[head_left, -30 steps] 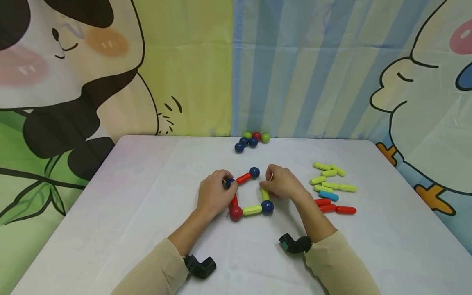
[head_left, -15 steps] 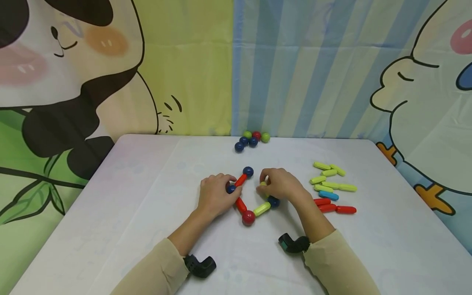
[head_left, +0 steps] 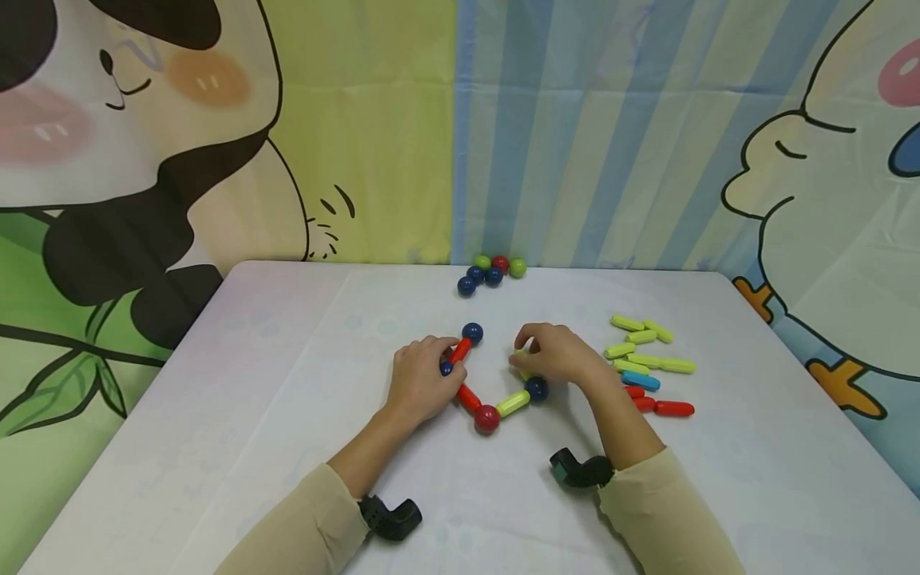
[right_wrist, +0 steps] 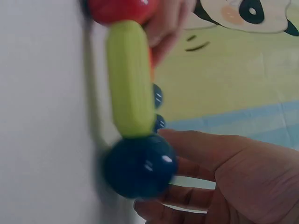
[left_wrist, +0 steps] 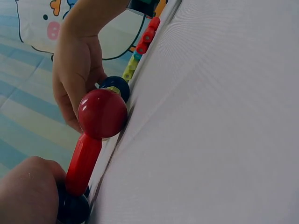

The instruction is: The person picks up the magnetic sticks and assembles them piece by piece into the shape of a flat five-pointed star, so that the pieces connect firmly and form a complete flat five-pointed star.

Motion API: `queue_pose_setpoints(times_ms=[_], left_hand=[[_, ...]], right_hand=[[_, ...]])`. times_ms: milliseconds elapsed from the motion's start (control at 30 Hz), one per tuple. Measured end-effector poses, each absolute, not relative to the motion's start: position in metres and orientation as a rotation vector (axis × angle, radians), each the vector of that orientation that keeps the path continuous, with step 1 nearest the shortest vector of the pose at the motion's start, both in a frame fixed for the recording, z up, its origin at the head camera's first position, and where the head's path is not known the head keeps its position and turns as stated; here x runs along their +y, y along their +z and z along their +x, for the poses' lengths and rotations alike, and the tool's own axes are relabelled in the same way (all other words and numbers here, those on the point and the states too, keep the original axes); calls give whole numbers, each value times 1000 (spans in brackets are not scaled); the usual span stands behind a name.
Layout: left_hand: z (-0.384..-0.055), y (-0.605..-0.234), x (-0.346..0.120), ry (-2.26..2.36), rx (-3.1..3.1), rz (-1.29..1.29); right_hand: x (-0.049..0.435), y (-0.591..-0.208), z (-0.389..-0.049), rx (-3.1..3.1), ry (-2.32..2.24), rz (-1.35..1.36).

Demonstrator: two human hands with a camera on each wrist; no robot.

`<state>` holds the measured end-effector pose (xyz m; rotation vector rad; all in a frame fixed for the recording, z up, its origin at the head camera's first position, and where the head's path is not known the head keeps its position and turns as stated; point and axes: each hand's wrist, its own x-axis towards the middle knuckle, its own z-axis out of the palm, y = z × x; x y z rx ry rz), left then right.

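A chain of magnetic rods and balls lies on the white table, with a gap at its far side. My left hand (head_left: pixel 426 377) grips the blue ball (head_left: pixel 446 368) at its left corner. From there a red rod (head_left: pixel 461 350) runs to a far blue ball (head_left: pixel 472 333), and another red rod (left_wrist: pixel 84 163) runs to the near red ball (left_wrist: pixel 103 113). A yellow-green rod (right_wrist: pixel 130 79) joins the red ball to a blue ball (right_wrist: pixel 140 166) on the right. My right hand (head_left: pixel 557 353) pinches a yellow-green rod (head_left: pixel 523 370) beyond that ball, partly hidden by the fingers.
Loose yellow-green rods (head_left: pixel 642 337), a blue rod (head_left: pixel 640 381) and red rods (head_left: pixel 674 409) lie to the right. Several loose balls (head_left: pixel 493 276) sit at the table's far edge. A printed curtain (head_left: pixel 575 144) hangs behind.
The chain has turned and spread: its red ball moved right, the far blue ball moved left, and the right-hand blue ball shifted right and slightly away. Both hands kept their hold.
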<state>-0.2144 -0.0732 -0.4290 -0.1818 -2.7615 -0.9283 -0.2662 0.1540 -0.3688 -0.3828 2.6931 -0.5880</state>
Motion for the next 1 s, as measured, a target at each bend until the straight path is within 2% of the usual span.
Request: queue_pose_setpoints(times_ms=[333, 533, 1000], left_hand=[[-216, -433, -74, -1080, -2722, -202], [-217, -435, -75, -1149, -2728, -254], [-220, -437, -77, -1169, -2775, -366]], right_hand=[[224, -337, -267, 2753, -631, -236], [260, -340, -266, 2752, -588, -91], [272, -368, -280, 2771, -618, -31]])
